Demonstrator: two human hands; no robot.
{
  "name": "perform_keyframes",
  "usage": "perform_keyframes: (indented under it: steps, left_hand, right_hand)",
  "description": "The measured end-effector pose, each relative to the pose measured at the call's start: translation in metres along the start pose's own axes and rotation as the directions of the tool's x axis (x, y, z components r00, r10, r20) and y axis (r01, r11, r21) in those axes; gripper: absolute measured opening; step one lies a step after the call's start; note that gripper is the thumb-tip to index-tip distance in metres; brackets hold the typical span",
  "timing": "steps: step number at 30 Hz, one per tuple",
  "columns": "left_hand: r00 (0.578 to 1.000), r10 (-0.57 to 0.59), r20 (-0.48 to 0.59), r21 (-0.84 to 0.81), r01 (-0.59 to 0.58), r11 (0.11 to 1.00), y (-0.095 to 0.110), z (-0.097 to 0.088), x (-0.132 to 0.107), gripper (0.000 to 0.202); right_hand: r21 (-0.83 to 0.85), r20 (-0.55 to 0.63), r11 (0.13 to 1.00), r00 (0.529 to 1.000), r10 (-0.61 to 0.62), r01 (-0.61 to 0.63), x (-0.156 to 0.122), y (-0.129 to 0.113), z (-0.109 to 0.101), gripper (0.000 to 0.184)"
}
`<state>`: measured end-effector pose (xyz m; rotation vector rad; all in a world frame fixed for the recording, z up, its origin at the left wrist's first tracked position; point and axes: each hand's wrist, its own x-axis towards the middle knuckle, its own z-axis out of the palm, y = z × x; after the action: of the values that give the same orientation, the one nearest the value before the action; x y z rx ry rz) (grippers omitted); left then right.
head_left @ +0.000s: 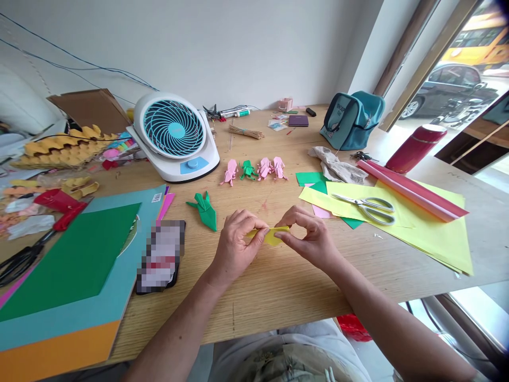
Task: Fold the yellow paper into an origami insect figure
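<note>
Both hands pinch a small folded yellow paper (pixel 273 235) just above the wooden table (pixel 278 286). My left hand (pixel 234 246) grips its left end between thumb and fingers. My right hand (pixel 308 236) holds the right end with fingers curled. A half-folded green paper piece (pixel 205 210) lies just left of the hands. Behind them stand three pink paper frogs (pixel 263 168) and a green paper frog (pixel 248 170) in a row.
Scissors (pixel 368 208) rest on yellow sheets (pixel 429 228) at right, beside a pink paper roll (pixel 413 191). A white desk fan (pixel 175 135) stands at back. Large coloured sheets (pixel 75 265), a phone (pixel 161 257), a teal bag (pixel 350 119) and a red bottle (pixel 415 147) lie around.
</note>
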<state>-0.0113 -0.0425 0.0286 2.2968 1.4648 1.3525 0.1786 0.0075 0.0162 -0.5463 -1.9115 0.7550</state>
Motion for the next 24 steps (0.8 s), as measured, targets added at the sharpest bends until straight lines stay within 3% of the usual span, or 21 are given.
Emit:
perform_keyframes:
  steps: [3, 7, 24]
  left_hand:
    - [1.000, -0.001, -0.028, -0.003, 0.001, 1.000, -0.0001, -0.0010, -0.0003, 0.011]
    - [0.999, 0.003, -0.050, -0.002, -0.003, 1.000, -0.0010, -0.0022, -0.0009, 0.011]
    - [0.998, 0.022, -0.061, -0.061, -0.026, 0.998, -0.0009, 0.0004, -0.0038, 0.007]
  right_hand:
    - [0.039, -0.008, 0.999, 1.000, 0.029, -0.029, 0.0010, -0.0021, -0.0020, 0.017]
    - [0.055, -0.043, 0.998, 0.998, 0.047, -0.044, 0.0028, -0.0029, -0.0030, 0.005]
    - [0.028, -0.044, 0.998, 0.998, 0.052, -0.051, 0.0034, -0.0009, -0.0011, 0.010]
